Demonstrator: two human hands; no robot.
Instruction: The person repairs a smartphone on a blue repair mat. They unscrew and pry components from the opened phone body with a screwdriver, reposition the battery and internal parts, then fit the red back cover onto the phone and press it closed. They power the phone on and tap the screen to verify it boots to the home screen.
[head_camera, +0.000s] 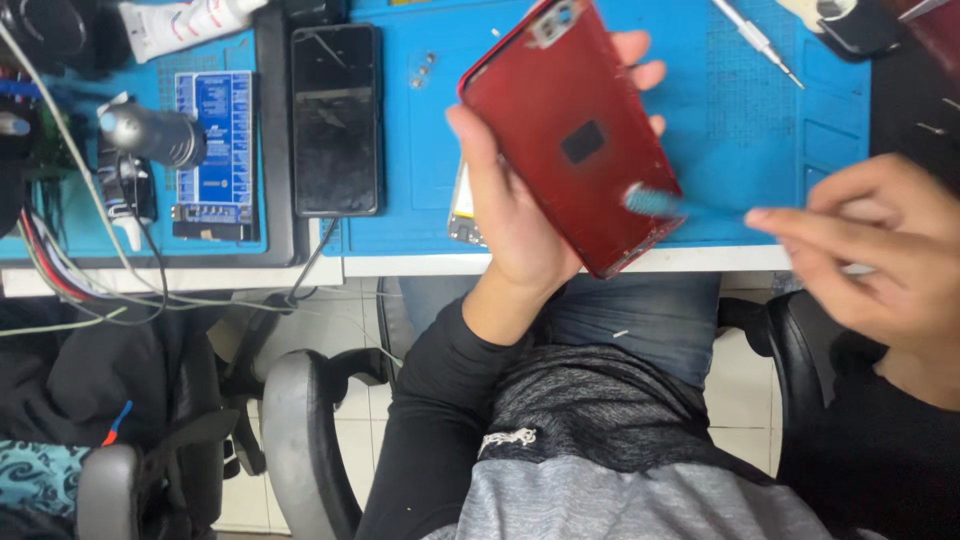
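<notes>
The left hand (510, 215) is gripping a red phone shell (575, 130) tilted above the blue mat (760, 130), fingers wrapped around its edges. The right hand (870, 260) is pinching a blurred brush (655, 203), sweeping the shell's lower end; next move likely needs light strokes.

phone housing (575, 130): deep red, with a black square patch at its middle and a silver plate at the camera cut-out
brush (652, 202): light blue, blurred
work mat (740, 130): bright blue, faint grid pattern
second phone (336, 118): black, glossy
circuit board (213, 150): blue with white markings
sleeve (440, 410): black
trousers (640, 315): dark blue denim
chair arm (300, 430): grey
</notes>
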